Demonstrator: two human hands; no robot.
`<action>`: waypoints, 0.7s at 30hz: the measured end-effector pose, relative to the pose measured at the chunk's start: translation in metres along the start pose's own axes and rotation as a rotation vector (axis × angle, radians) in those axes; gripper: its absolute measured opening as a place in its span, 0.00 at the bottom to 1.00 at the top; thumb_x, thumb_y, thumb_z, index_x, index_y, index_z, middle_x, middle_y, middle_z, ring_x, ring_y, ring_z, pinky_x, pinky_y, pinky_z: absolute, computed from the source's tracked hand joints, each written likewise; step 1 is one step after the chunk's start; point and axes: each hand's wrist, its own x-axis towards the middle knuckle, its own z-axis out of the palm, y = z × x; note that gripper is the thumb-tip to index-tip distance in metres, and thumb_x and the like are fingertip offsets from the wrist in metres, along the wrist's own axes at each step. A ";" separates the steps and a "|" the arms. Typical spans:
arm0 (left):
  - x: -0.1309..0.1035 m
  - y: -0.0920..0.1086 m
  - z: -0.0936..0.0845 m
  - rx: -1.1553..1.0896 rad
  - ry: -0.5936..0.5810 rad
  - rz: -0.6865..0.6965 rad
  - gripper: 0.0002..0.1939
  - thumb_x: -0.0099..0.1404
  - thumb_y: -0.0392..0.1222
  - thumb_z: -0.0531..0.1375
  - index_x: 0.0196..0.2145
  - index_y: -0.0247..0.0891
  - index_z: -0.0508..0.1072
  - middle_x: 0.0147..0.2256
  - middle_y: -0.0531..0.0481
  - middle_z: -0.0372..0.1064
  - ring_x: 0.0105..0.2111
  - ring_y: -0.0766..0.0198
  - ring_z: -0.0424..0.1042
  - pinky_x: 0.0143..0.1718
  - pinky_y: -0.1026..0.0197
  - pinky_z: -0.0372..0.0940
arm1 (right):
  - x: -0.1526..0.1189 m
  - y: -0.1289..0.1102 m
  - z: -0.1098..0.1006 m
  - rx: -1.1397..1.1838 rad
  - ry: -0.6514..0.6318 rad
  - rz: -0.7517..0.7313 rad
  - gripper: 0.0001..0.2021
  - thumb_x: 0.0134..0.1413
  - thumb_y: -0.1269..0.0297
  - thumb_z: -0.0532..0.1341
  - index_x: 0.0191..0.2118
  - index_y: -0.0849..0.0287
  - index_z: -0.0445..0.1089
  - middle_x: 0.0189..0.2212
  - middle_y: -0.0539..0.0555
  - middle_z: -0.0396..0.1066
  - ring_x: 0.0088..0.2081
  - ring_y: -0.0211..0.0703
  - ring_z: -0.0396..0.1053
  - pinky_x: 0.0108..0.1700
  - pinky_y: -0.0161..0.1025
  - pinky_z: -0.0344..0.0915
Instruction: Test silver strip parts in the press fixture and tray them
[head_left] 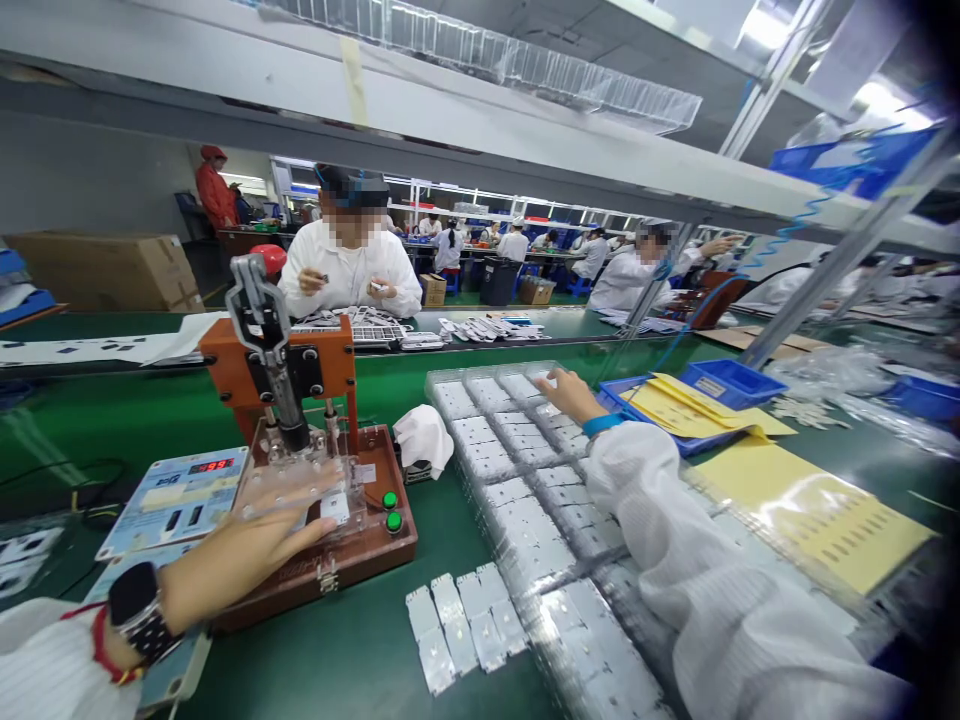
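Note:
My left hand [277, 520], slightly blurred, reaches into the orange-and-brown toggle press [281, 370]. Its thumb and fingers lie on either side of a small silvery metal plate [339, 507] at the press's clear acrylic fixture. My right hand [574, 395] is at the far end of a clear plastic tray [491, 530], fingers bent down at a compartment of similar plates; whatever is between the fingertips is hidden. Several loose metal plates [465, 615] lie in a row on the green table, left of the tray.
A blue control box [176, 495] with a red display stands left of the press. A white cloth [422, 440] sits behind it. Blue bins [731, 383] and yellow sheets [817, 510] are on the right. A co-worker [352, 260] handles small parts across the table. A shelf [480, 150] spans overhead.

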 end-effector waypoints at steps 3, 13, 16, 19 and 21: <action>0.002 0.009 -0.002 0.019 -0.064 -0.083 0.30 0.70 0.64 0.42 0.61 0.48 0.64 0.55 0.51 0.69 0.55 0.52 0.67 0.57 0.54 0.61 | -0.011 -0.011 -0.011 0.041 0.067 -0.068 0.21 0.63 0.56 0.51 0.53 0.66 0.66 0.50 0.69 0.65 0.52 0.58 0.65 0.53 0.46 0.59; 0.009 0.024 -0.011 -0.003 -0.091 -0.169 0.27 0.72 0.59 0.46 0.64 0.49 0.58 0.63 0.52 0.57 0.63 0.51 0.53 0.63 0.47 0.48 | -0.119 -0.116 -0.027 0.570 0.469 -0.561 0.07 0.59 0.65 0.51 0.36 0.58 0.65 0.33 0.57 0.70 0.35 0.44 0.68 0.39 0.40 0.64; 0.005 0.021 -0.008 0.004 -0.049 -0.205 0.29 0.71 0.61 0.46 0.65 0.49 0.56 0.64 0.49 0.55 0.64 0.48 0.51 0.64 0.41 0.42 | -0.172 -0.141 -0.012 0.626 0.414 -0.894 0.06 0.60 0.66 0.51 0.35 0.56 0.64 0.31 0.55 0.70 0.34 0.44 0.67 0.37 0.41 0.65; -0.002 0.012 -0.009 -0.012 -0.032 -0.184 0.34 0.67 0.66 0.48 0.64 0.47 0.57 0.65 0.46 0.53 0.64 0.46 0.50 0.64 0.41 0.42 | -0.207 -0.157 0.002 0.513 0.131 -1.189 0.09 0.63 0.67 0.50 0.40 0.57 0.67 0.36 0.56 0.71 0.39 0.45 0.66 0.41 0.44 0.66; -0.008 0.005 -0.011 -0.031 -0.009 -0.159 0.36 0.66 0.68 0.49 0.64 0.48 0.57 0.65 0.46 0.53 0.64 0.46 0.49 0.64 0.43 0.44 | -0.216 -0.167 0.006 0.446 -0.004 -1.260 0.12 0.65 0.64 0.49 0.47 0.57 0.67 0.45 0.59 0.69 0.47 0.48 0.64 0.48 0.48 0.66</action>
